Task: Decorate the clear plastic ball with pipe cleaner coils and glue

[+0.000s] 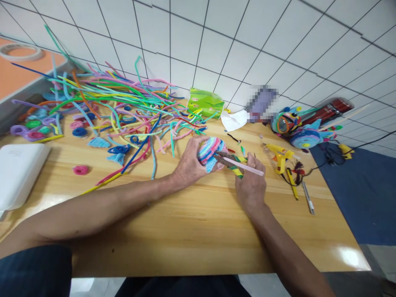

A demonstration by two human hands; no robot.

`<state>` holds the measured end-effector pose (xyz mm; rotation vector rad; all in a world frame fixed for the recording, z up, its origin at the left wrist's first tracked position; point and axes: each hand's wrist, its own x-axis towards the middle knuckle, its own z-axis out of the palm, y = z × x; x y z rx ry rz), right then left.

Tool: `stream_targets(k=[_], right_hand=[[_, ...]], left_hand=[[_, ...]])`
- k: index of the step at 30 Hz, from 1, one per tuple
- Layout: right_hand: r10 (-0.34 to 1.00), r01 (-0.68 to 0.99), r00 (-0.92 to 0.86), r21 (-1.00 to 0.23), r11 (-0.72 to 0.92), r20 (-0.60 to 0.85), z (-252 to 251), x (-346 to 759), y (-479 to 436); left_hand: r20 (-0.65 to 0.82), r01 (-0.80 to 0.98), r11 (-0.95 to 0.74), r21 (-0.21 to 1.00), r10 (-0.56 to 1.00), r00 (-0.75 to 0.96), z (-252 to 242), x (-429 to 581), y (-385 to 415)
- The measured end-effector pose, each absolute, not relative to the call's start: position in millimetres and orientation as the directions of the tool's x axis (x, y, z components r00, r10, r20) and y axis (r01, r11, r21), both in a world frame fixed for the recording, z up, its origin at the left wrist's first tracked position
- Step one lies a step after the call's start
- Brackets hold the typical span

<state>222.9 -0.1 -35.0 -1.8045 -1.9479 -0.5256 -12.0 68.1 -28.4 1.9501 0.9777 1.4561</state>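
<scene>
Two hands, both mine, over the middle of the counter (185,231). Fingers of my left hand (189,163) curled around a striped round piece (212,148) in pink, blue and white; left edge covered by my grip, far side unseen. Fingers of my right hand (251,187) wrapped on pliers (237,171) with yellow-and-green handles, the handle ends lost in my palm. Plier tips at the piece's lower right; whether they grip anything, cannot make out. A pale strip (247,166) crosses the pliers by my right fingers; how it is held, unclear. Beyond: tangled fuzzy stems (123,99), many ends buried. Near the wall, a pixelated purplish item (262,101). White box (18,173) cut off at left.
</scene>
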Motion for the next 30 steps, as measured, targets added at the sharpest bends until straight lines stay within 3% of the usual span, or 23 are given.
stream_targets(k=[6,11,16,30], right_hand=[[0.867,0.996,-0.064,0.089,0.023,0.494,-34.3,223.1,-3.1],[0.845,0.99,-0.122,0.0,0.143,0.52,-39.1,223.9,-3.0],[0.834,0.99,-0.064,-0.073,0.124,0.547,-44.0,224.1,-0.4],[0.855,0.989,-0.121,-0.012,0.147,0.504,-45.3,229.7,4.2]], left_hand=[[0.51,0.194,-0.537,0.821,0.842,0.176,-30.9,-11.5,68.9],[0.496,0.158,-0.527,0.835,0.845,0.198,-29.6,-12.6,70.9],[0.477,0.178,-0.512,0.84,0.854,0.206,-27.4,-15.0,72.5],[0.444,0.193,-0.481,0.855,0.872,0.204,-36.4,-13.1,74.4]])
